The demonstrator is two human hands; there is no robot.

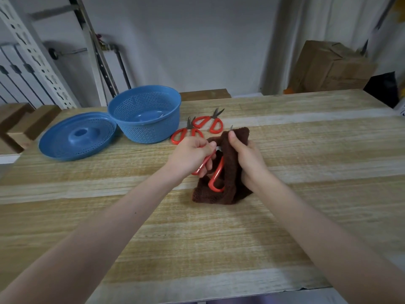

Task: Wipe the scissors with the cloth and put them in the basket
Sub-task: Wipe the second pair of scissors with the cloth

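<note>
My left hand (192, 155) grips one red handle loop of a pair of scissors (217, 178) above the table. My right hand (246, 159) holds a dark brown cloth (228, 189) wrapped round the blades; only the metal tip pokes out at the top. The cloth's lower end rests on the wood. Two more red-handled scissors lie on the table beyond my hands, one (186, 133) next to the basket and the other (210, 121) behind it. The blue perforated basket (144, 115) stands at the back left, something pale inside that I cannot make out.
A blue perforated lid (76, 137) lies upside down left of the basket, touching it. Wooden blocks (19, 121) sit at the table's far left edge. A cardboard box (328, 66) and metal racking (32, 51) stand behind the wooden table (219, 249).
</note>
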